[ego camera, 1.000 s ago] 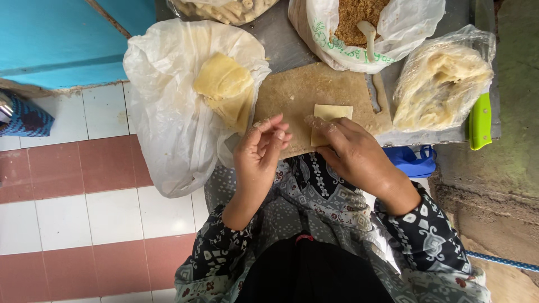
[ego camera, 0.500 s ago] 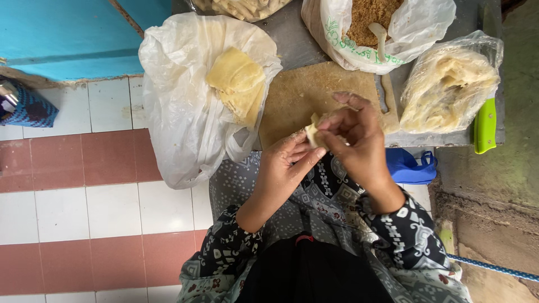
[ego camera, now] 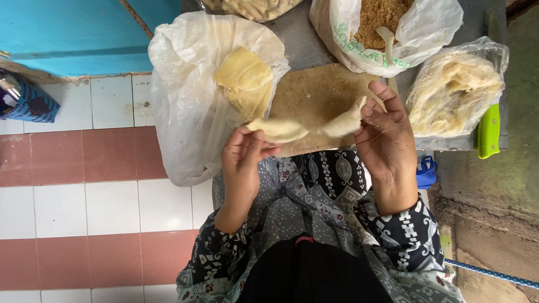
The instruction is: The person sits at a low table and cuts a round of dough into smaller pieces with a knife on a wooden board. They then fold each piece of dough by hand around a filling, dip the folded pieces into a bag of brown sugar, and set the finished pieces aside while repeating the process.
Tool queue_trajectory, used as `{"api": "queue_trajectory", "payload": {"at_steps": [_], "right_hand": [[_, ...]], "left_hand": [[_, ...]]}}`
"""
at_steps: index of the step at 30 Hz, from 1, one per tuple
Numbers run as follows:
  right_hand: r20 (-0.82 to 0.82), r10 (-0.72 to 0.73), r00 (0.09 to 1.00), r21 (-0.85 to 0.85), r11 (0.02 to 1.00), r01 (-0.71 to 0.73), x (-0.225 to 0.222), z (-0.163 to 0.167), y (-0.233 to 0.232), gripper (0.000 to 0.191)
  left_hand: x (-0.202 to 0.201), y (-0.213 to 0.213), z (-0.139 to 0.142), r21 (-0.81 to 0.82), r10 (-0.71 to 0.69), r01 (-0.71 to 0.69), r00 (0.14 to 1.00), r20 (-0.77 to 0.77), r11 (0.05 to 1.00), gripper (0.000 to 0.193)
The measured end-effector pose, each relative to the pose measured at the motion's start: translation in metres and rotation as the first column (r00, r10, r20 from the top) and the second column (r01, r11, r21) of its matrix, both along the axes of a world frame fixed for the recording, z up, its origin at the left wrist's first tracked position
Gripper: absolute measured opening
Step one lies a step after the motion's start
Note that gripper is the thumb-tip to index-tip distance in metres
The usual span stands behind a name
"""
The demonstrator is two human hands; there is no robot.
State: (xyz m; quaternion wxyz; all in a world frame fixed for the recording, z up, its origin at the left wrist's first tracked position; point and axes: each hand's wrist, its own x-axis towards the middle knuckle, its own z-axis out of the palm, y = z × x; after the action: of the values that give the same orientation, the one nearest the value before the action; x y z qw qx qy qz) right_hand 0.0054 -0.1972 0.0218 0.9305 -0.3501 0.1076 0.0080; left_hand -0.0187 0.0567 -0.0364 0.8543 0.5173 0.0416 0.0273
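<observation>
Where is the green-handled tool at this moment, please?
In the head view, the green-handled tool lies at the far right, on the right edge of the grey table, just beside the clear bag of pale wrappers.

Your left hand (ego camera: 242,160) and right hand (ego camera: 387,134) pinch the two ends of a pale folded wrapper (ego camera: 306,128) stretched between them; just beyond it lies a wooden board (ego camera: 314,92); left of your left hand sits a white bag (ego camera: 179,112) holding yellow sheets (ego camera: 246,78).

Three plastic bags (ego camera: 191,112), one wooden board (ego camera: 314,95), two hands (ego camera: 387,140).
</observation>
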Motion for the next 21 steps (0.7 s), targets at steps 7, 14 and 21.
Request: {"api": "queue_trajectory", "payload": {"at_steps": [7, 14, 21], "right_hand": [[0.374, -0.119, 0.92, -0.512, 0.8, 0.312, 0.0, 0.022, 0.011, 0.039], [0.287, 0.536, 0.794, -0.879, -0.182, 0.44, -0.024, 0.011, 0.062, 0.056], [0.376, 0.389, 0.841, -0.879, -0.136, 0.456, -0.056, -0.004, 0.036, 0.046]], "left_hand": [[0.025, 0.039, 0.021, 0.399, 0.329, -0.466, 0.871, 0.365, 0.79, 0.011], [0.045, 0.049, 0.062, 0.746, 0.067, -0.638, 0.767, 0.638, 0.193, 0.023], [0.051, 0.032, 0.076, 0.859, -0.243, -0.509, 0.828, 0.506, 0.055, 0.039]]}}
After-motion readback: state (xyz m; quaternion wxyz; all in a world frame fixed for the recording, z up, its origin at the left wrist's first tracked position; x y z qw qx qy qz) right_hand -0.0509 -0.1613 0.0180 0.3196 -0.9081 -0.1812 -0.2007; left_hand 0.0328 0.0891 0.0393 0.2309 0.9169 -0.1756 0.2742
